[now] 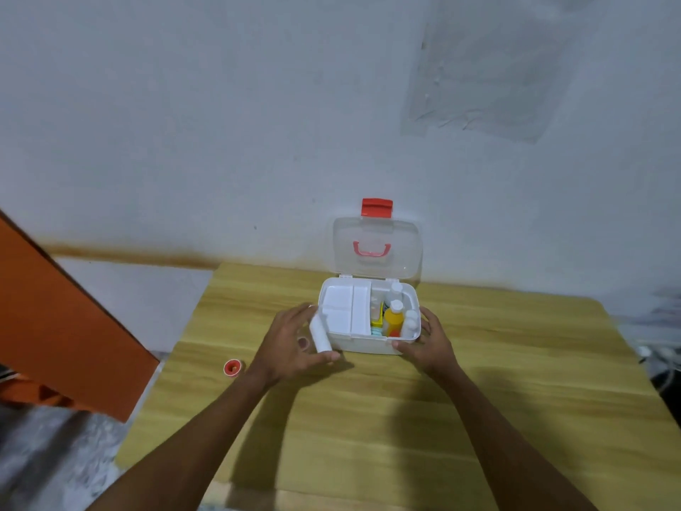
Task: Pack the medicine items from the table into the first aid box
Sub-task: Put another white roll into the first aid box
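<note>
Here, white first aid box point(368, 341) lid up, left hand point(291, 344) gripping a white roll point(320, 335) — right hand point(429, 343) steadying box.

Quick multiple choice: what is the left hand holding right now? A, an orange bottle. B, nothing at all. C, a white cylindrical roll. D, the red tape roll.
C: the left hand grips a white cylindrical roll beside the left wall of the open first aid box, while the orange bottle stands inside the box and the red tape roll lies at the table's left edge.
</note>
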